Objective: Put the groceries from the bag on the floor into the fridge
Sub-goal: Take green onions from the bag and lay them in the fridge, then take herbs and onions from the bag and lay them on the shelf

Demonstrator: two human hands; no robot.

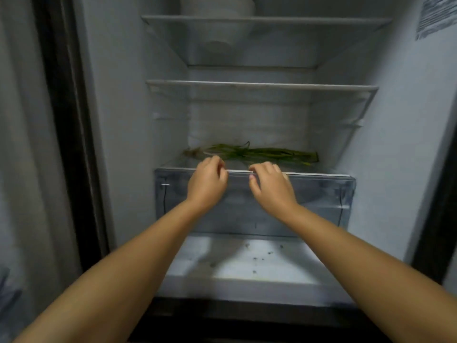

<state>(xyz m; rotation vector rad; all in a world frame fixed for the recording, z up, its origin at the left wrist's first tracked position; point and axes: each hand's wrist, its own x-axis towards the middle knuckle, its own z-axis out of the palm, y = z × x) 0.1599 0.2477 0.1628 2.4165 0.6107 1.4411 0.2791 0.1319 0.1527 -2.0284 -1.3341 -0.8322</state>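
- Left hand (207,185) up at the top front edge of the drawer (321,194), fingers curled over the rim, thumb side toward the right hand; whether the rim is actually gripped cannot be told
- Right hand (270,188) just beside it on the same rim, fingers bent over the edge, thumb tucked below against the drawer front; firmness of hold likewise unclear
- Both hands close together near the middle of the rim, not touching each other, forearms stretched in from the bottom corners of the view
- Drawer: clear, greyish plastic, set under the lowest shelf; contents not readable through the hazy front
- Greens (259,153) lying flat on the lowest shelf (331,167) right behind the hands, a long thin bunch with root end to the left and leaf tips to the right
- Middle shelf (262,85) of glass with a white front trim, nothing seen on it
- Top shelf (267,19) also glass, with a white rounded container (217,6) standing at its left back, cut off by the frame edge
- Fridge (128,95) open, white inner walls, a printed label (436,16) on the right wall near the top
- Floor of the fridge (247,263) below the drawer white, dotted with dark specks
- Dark door seal (66,120) running down the left side
- Grocery bag not in view
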